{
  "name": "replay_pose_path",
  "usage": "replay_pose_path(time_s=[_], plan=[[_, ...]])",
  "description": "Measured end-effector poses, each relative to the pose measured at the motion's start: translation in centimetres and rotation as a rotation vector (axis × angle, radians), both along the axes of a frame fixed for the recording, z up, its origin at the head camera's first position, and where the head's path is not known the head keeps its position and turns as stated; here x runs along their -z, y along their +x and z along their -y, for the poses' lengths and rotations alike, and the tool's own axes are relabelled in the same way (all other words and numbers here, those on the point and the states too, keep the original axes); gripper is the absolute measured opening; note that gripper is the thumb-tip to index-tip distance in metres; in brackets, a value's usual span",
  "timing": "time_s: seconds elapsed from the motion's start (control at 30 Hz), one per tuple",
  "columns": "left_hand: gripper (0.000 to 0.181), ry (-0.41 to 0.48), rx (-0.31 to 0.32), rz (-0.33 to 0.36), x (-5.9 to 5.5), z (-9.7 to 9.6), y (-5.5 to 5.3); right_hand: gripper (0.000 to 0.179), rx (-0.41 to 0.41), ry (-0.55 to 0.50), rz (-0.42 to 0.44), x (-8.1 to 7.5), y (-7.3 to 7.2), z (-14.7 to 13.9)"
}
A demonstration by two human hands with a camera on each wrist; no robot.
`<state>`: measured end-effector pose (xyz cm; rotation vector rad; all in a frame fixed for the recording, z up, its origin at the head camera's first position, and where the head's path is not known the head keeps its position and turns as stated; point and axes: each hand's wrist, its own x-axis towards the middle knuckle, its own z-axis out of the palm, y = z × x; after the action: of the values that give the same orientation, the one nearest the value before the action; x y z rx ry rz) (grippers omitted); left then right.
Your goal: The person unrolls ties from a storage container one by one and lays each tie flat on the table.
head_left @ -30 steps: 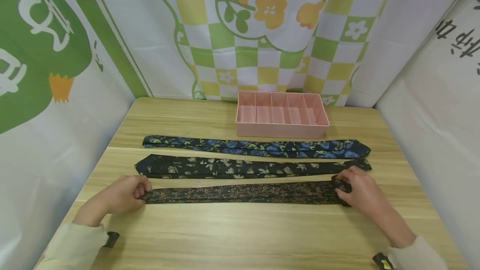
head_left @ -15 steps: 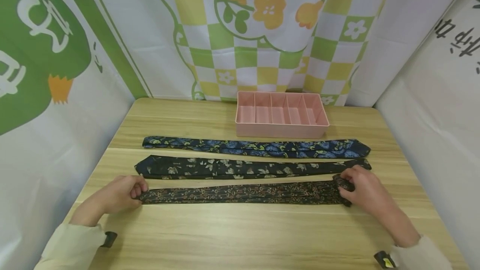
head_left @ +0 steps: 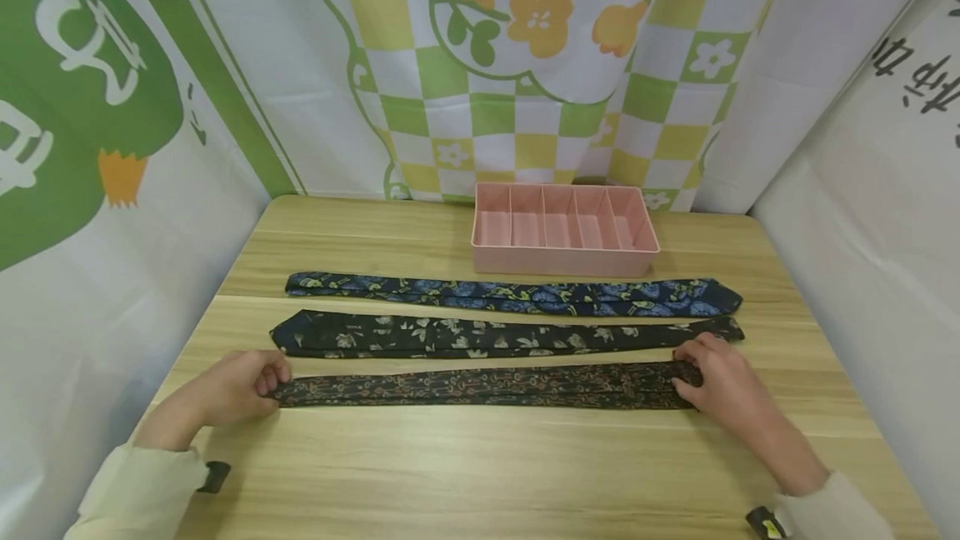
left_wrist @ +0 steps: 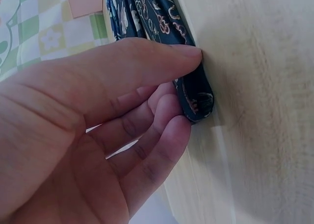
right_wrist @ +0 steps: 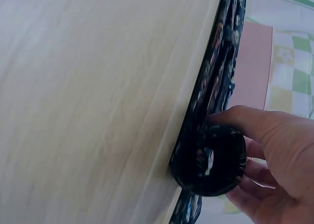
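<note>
The nearest necktie [head_left: 480, 387], dark with a small reddish-brown pattern, lies stretched across the table. My left hand [head_left: 231, 390] pinches its left end; in the left wrist view the thumb lies over the folded end [left_wrist: 198, 99] and the fingers curl against its edge. At the other end, my right hand [head_left: 726, 377] holds the tie's wide part, which the right wrist view shows curled over into a loop [right_wrist: 216, 185]. Behind it lie a black necktie [head_left: 480, 337] with pale flowers and a navy necktie [head_left: 495, 294] with blue and yellow-green figures.
A pink box [head_left: 566, 261] divided into several compartments stands at the back of the wooden table [head_left: 465, 473]. A checked, flowered curtain [head_left: 495, 123] hangs behind it, and white sheets flank both sides.
My left hand has drifted slightly left with the tie's narrow end. My right hand went a little right and came back, and the curled end sits lower under its fingers.
</note>
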<state>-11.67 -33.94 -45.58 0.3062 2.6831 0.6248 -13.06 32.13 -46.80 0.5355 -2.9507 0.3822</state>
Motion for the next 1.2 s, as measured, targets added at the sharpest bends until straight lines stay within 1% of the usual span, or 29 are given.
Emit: replay_pose_path(time_s=[0.3,0.43,0.57,0.77,0.87,1.07,1.2], plan=[[0.034,-0.016,0.002,-0.008,0.0,1.1,-0.1,0.029,0.082,-0.005,0.043,-0.6,0.0,-2.6],[0.033,-0.022,-0.006,-0.006,0.0,1.4,-0.3,0.027,0.099,-0.021,0.063,-0.6,-0.1,-3.4],[0.033,-0.023,-0.011,0.001,0.1,1.4,-0.3,0.026,0.091,-0.016,0.043,-0.6,-0.2,-3.5],[0.033,-0.027,-0.020,0.019,0.1,1.4,-0.4,0.031,0.039,-0.006,0.015,-1.2,-0.1,-2.0],[0.033,-0.023,-0.022,0.020,0.1,1.5,-0.4,0.035,0.011,0.003,0.006,-0.8,-0.2,-1.6],[0.032,-0.018,-0.013,0.006,0.1,2.0,-0.5,0.035,0.002,0.000,-0.039,0.0,-0.1,-2.8],[0.032,-0.021,-0.019,0.013,0.0,2.3,-0.5,0.035,0.011,-0.005,-0.020,0.1,0.1,-3.8]])
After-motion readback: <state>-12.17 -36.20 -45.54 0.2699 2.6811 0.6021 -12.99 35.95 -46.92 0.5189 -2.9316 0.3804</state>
